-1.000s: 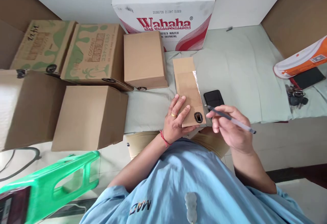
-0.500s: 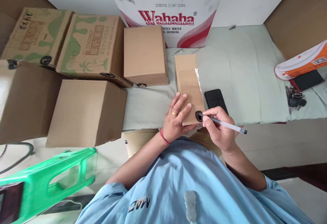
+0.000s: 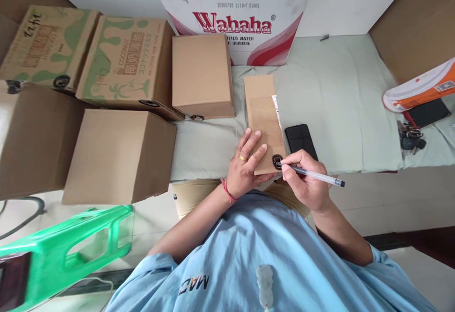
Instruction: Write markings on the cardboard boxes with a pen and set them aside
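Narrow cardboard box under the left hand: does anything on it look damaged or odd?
Yes. Along the right edge of the narrow cardboard box, a ragged white strip interrupts the otherwise brown surface; it may be a torn label, though it is too small to be sure.

Soft, fairly bright light covers the table (image 3: 341,108), casting only faint shadows; a pale sheen lightens the far-left carton (image 3: 39,143). Wide-angle distortion stretches the green stool (image 3: 50,260) at the edge, while my left hand (image 3: 243,172) and right hand (image 3: 308,191) appear sharp.
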`<state>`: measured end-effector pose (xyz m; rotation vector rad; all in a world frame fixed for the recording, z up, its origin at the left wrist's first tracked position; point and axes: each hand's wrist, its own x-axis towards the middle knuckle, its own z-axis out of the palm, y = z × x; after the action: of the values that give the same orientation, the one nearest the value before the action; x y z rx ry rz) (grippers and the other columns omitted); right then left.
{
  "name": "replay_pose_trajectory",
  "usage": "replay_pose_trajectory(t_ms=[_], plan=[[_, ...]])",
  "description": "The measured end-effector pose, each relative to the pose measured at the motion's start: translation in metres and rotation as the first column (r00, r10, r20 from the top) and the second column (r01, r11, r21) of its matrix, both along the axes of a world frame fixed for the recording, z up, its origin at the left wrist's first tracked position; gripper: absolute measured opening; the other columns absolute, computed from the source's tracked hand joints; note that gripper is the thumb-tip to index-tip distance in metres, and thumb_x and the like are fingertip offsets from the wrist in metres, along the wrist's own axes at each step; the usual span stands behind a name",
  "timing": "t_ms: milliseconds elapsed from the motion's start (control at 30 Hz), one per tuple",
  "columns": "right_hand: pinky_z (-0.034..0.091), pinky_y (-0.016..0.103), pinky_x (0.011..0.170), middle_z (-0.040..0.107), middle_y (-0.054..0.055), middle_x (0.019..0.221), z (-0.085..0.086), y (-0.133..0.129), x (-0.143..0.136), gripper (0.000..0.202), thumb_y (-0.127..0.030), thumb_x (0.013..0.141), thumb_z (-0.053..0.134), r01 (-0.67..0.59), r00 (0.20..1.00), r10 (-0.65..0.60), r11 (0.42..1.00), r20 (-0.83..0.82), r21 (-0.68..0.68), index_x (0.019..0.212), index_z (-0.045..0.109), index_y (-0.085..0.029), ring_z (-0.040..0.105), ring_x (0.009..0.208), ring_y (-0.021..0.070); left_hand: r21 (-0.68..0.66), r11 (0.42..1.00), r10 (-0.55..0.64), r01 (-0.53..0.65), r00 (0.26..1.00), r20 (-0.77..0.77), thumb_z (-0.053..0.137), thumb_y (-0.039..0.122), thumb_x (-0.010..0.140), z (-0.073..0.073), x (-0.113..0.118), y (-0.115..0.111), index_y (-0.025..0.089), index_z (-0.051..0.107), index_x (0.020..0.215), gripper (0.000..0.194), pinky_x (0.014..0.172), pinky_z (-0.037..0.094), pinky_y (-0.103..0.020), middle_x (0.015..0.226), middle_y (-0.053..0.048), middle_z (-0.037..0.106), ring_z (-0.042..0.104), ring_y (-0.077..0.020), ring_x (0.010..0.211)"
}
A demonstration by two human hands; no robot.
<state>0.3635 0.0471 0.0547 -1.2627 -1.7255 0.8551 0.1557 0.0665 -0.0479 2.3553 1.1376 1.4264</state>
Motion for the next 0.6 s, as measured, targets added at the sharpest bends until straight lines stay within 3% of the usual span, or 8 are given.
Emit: replay_pose_trajectory(t_ms=[267, 467, 600], plan=[[0.036, 0.024, 0.045, 0.054, -0.009, 0.056, 0.002, -0.004, 0.006, 0.010, -0.022, 0.098, 0.066, 0.027, 1.000, -0.027, 1.000, 0.000, -0.004, 0.088, 0.065, -0.025, 0.045, 0.042, 0.0092, -0.023, 1.000, 0.001, -0.001, 1.000, -0.015, 0.084, 0.066, 0.094, -0.001, -0.001, 0.000, 0.033, 0.032, 0.176, 0.102, 0.135, 0.038, -0.072, 0.176, -0.023, 0.049, 0.033, -0.0429, 0.174], [0.049, 0.026, 0.056, 0.067, -0.004, 0.070, -0.006, -0.001, 0.005, 0.006, -0.029, 0.104, 0.067, 0.063, 0.997, -0.063, 0.998, -0.035, 0.001, 0.101, 0.069, -0.025, 0.061, 0.056, 0.0128, -0.033, 0.999, 0.004, -0.005, 0.999, -0.039, 0.081, 0.067, 0.096, -0.001, -0.001, 0.000, 0.033, 0.030, 0.176, 0.100, 0.134, 0.039, -0.073, 0.175, -0.022, 0.049, 0.032, -0.0432, 0.174], [0.046, 0.026, 0.054, 0.065, -0.006, 0.066, -0.003, 0.004, -0.001, 0.007, -0.030, 0.104, 0.067, 0.011, 1.000, -0.012, 0.999, 0.016, 0.033, 0.101, 0.069, -0.025, 0.055, 0.050, 0.0112, -0.013, 1.000, 0.009, -0.009, 1.000, -0.024, 0.074, 0.066, 0.101, 0.000, 0.000, -0.001, 0.031, 0.033, 0.176, 0.092, 0.135, 0.040, -0.070, 0.173, -0.023, 0.050, 0.031, -0.0410, 0.175]])
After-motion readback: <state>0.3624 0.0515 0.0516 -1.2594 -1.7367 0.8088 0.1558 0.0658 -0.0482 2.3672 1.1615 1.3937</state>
